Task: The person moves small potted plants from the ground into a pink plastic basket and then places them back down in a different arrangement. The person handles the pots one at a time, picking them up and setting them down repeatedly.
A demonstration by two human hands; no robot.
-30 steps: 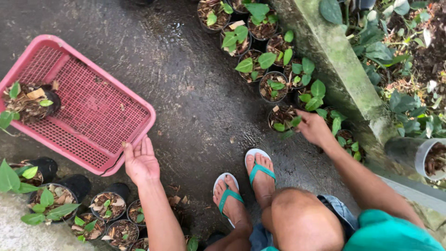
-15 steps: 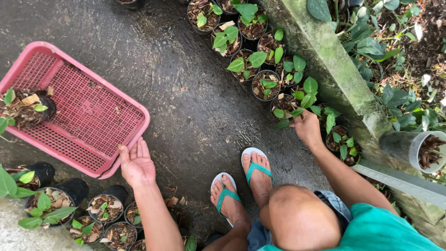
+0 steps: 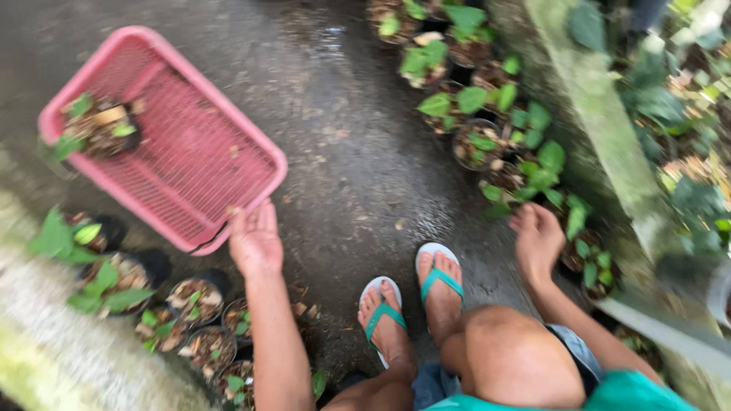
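Note:
My left hand (image 3: 255, 240) rests flat, fingers apart, against the near corner of a pink mesh crate (image 3: 190, 164) that sits on wet concrete. One small black pot with a seedling (image 3: 99, 125) stands in the crate's far left corner. My right hand (image 3: 537, 240) is open and empty, reaching toward a row of small potted seedlings (image 3: 533, 167) along a mossy kerb. The hand is blurred; it is just short of the nearest pot (image 3: 579, 251). I am squatting, with both feet in teal-strapped sandals (image 3: 411, 301) between my arms.
More black pots with seedlings (image 3: 145, 289) cluster at the lower left beside a pale concrete edge (image 3: 68, 358). A mossy concrete kerb (image 3: 601, 129) runs along the right, with leafy ground beyond. A pale pot (image 3: 719, 293) sits at the right edge.
The view has swung right and blurred. My right hand has drawn back from the pot row, empty. My left hand stays at the crate's corner.

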